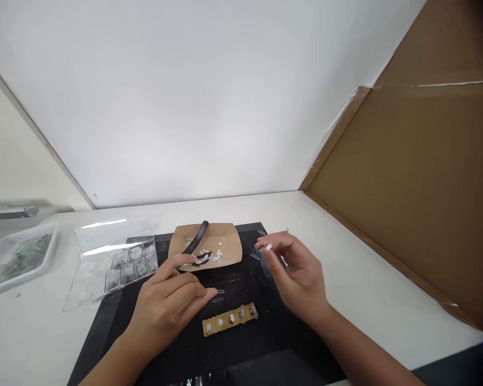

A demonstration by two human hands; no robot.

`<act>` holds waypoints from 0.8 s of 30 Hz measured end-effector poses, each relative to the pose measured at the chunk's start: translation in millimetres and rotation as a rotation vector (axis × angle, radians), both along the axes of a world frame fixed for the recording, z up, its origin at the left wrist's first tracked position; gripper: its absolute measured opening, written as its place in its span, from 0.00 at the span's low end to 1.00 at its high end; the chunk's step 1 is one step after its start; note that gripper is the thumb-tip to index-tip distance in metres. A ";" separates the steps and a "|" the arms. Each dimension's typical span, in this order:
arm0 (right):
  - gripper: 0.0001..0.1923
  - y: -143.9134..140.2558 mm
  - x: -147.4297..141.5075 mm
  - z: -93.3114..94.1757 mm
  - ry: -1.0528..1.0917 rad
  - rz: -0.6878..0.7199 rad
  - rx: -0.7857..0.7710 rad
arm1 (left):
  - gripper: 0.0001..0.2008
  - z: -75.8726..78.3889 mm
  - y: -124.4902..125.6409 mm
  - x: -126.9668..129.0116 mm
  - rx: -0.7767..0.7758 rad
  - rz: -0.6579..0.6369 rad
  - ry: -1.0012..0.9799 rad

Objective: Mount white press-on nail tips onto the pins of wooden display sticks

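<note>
My right hand (300, 273) is raised over the right side of the black mat, a small white oval piece (269, 247) pinched at its thumb and index finger. My left hand (167, 303) hovers over the mat's left part, index finger stretched to the near rim of a brown cardboard tray (230, 241) and thumb apart from it. Small white pieces (216, 256) lie in the tray beside a black tube-like thing (197, 238). A yellow strip (226, 323) between my hands carries white ovals and small clear pieces. Another clear piece (221, 291) shows by my left thumb tip.
A clear compartment box (155, 249) with its lid open holds small bags on the left. Beyond it stands a white tub (50, 252) of greenish bits. The black mat (290, 343) covers the table's middle. A cardboard panel (418, 187) rises along the right.
</note>
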State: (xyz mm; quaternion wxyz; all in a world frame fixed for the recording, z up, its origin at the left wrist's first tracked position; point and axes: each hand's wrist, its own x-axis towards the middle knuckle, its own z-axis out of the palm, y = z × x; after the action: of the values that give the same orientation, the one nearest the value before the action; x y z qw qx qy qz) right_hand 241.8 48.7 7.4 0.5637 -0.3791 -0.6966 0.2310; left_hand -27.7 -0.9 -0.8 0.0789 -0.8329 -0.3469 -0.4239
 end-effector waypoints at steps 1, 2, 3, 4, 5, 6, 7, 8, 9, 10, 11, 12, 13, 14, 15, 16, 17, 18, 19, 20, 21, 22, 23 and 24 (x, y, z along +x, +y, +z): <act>0.03 -2.8 -2.5 -1.0 -0.048 0.072 0.012 | 0.08 0.0 0.1 0.0 -0.006 -0.013 -0.002; 0.04 -5.6 -5.0 -2.0 -0.095 0.143 0.031 | 0.07 -0.1 0.2 -0.1 -0.011 -0.024 -0.003; 0.06 -8.6 -7.5 -3.0 -0.138 0.204 0.051 | 0.06 -0.4 0.3 -0.6 -0.013 -0.031 -0.003; 0.08 -11.4 -10.0 -4.1 -0.171 0.255 0.069 | 0.05 -0.9 0.4 -1.2 -0.015 -0.034 -0.002; 0.09 -14.1 -12.5 -5.3 -0.190 0.292 0.079 | 0.05 -1.5 0.5 -2.0 -0.015 -0.030 -0.001; 0.10 -16.4 -14.8 -6.8 -0.190 0.314 0.080 | 0.04 -2.2 0.7 -2.8 -0.016 -0.022 0.001; 0.10 -18.3 -16.8 -8.3 -0.169 0.323 0.075 | 0.04 -2.8 1.0 -3.5 -0.021 -0.011 0.004; 0.10 -19.6 -18.5 -9.8 -0.137 0.320 0.061 | 0.03 -3.2 1.2 -4.0 -0.024 -0.002 0.009; 0.10 -20.3 -19.7 -11.1 -0.102 0.306 0.045 | 0.04 -3.5 1.4 -4.2 -0.032 0.005 0.017; 0.10 -20.4 -20.4 -12.1 -0.073 0.286 0.031 | 0.04 -3.5 1.4 -4.0 -0.043 0.008 0.025; 0.10 -19.9 -20.6 -12.6 -0.054 0.264 0.019 | 0.05 -3.3 1.4 -3.5 -0.058 0.007 0.032; 0.09 -19.0 -20.6 -12.6 -0.047 0.246 0.009 | 0.05 -3.0 1.3 -2.9 -0.076 0.003 0.037; 0.08 -17.8 -20.3 -12.1 -0.047 0.232 0.001 | 0.05 -2.8 1.2 -2.2 -0.093 -0.002 0.041; 0.07 -16.6 -20.0 -11.3 -0.054 0.222 -0.006 | 0.06 -2.6 1.1 -1.5 -0.106 -0.007 0.045; 0.06 -15.5 -19.7 -10.3 -0.063 0.215 -0.012 | 0.06 -2.6 1.0 -0.9 -0.113 -0.008 0.046; 0.05 -14.6 -19.6 -9.4 -0.074 0.211 -0.019 | 0.06 -2.8 0.9 -0.6 -0.115 -0.008 0.048; 0.04 -14.1 -19.7 -8.8 -0.083 0.209 -0.025 | 0.07 -3.1 0.8 -0.5 -0.116 -0.006 0.051; 0.03 -13.9 -20.0 -8.6 -0.092 0.211 -0.030 | 0.09 -3.4 0.6 -0.6 -0.117 -0.003 0.054; 0.03 -13.9 -20.5 -8.8 -0.100 0.218 -0.031 | 0.10 -3.6 0.4 -0.9 -0.118 0.000 0.056; 0.03 -14.1 -21.0 -9.3 -0.108 0.229 -0.030 | 0.12 -3.8 0.1 -1.1 -0.121 0.004 0.055; 0.03 -14.4 -21.6 -10.0 -0.115 0.241 -0.026 | 0.14 -3.8 -0.5 -1.3 -0.125 0.010 0.047; 0.03 -14.8 -22.2 -10.8 -0.120 0.251 -0.020 | 0.16 -3.6 -1.2 -1.3 -0.128 0.018 0.034; 0.03 -15.2 -22.8 -11.4 -0.126 0.261 -0.015 | 0.17 -3.3 -2.0 -1.0 -0.131 0.030 0.014; 0.03 -15.5 -23.4 -11.7 -0.132 0.268 -0.012 | 0.18 -2.8 -2.9 -0.3 -0.137 0.040 -0.010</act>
State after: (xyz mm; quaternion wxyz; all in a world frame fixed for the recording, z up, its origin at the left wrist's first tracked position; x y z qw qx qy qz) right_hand 218.4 33.2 -4.3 0.4786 -0.3002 -0.7751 0.2830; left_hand -28.0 -3.8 -3.6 0.0285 -0.8271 -0.3920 -0.4018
